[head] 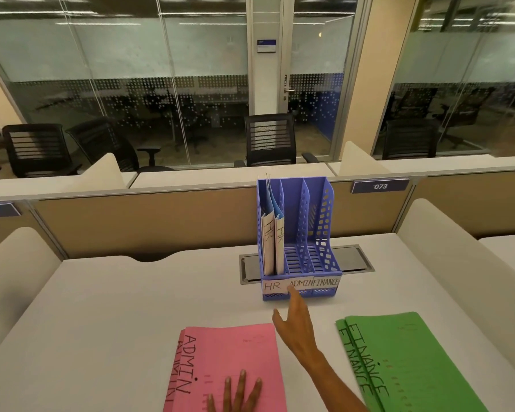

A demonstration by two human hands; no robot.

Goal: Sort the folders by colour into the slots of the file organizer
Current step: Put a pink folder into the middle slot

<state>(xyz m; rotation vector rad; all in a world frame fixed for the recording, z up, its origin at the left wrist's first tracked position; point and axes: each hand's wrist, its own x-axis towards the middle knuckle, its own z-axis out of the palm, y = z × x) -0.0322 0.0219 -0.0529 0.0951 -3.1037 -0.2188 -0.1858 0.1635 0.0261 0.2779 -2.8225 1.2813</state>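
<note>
A blue file organizer (pixel 321 221) stands on the desk with three slots labelled HR, ADMIN and FINANCE. Two blue folders (pixel 272 233) marked HR stand in its left slot; the other two slots hold nothing. A stack of pink folders (pixel 244 352) marked ADMIN lies near me, and my left hand (pixel 238 395) rests flat on it, fingers spread. A stack of green folders (pixel 414 361) marked FINANCE lies to the right. My right hand (pixel 295 319) reaches forward, open, its fingertip at the ADMIN label on the organizer's front.
A white desk (pixel 116 307) with a metal cable tray lid (pixel 351 260) behind the organizer. Low white dividers flank the desk left and right, with a tan partition at the back. Black office chairs and glass walls stand beyond.
</note>
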